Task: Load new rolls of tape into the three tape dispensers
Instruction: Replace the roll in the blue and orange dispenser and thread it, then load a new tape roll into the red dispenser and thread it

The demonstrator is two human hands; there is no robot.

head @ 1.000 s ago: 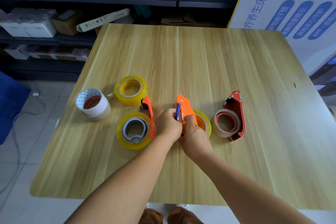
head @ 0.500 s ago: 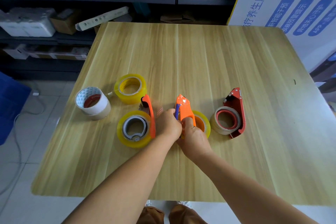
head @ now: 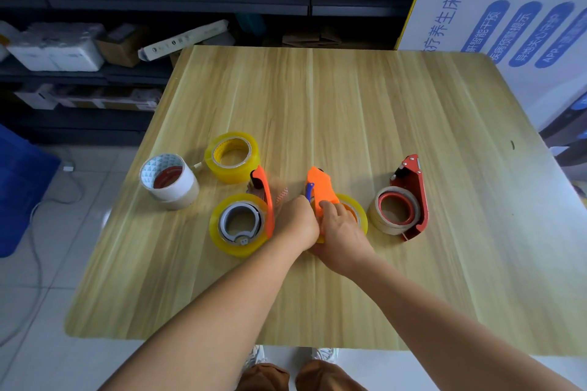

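Both hands, left (head: 297,221) and right (head: 341,227), grip one of three dispensers (head: 321,189) (two spare rolls (head: 232,157))

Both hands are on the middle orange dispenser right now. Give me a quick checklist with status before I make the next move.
1. Right hand grips the middle orange dispenser: ok.
2. Left hand is at its blue blade side: ok; exact grip cannot tell.
3. Yellow tape roll sits in that dispenser: ok; fully seated cannot tell.
4. Tape end threaded through to the blade: cannot tell, hidden by the hands.
5. Left orange dispenser holds a yellow roll: ok.
6. Red dispenser holds a beige roll: ok.
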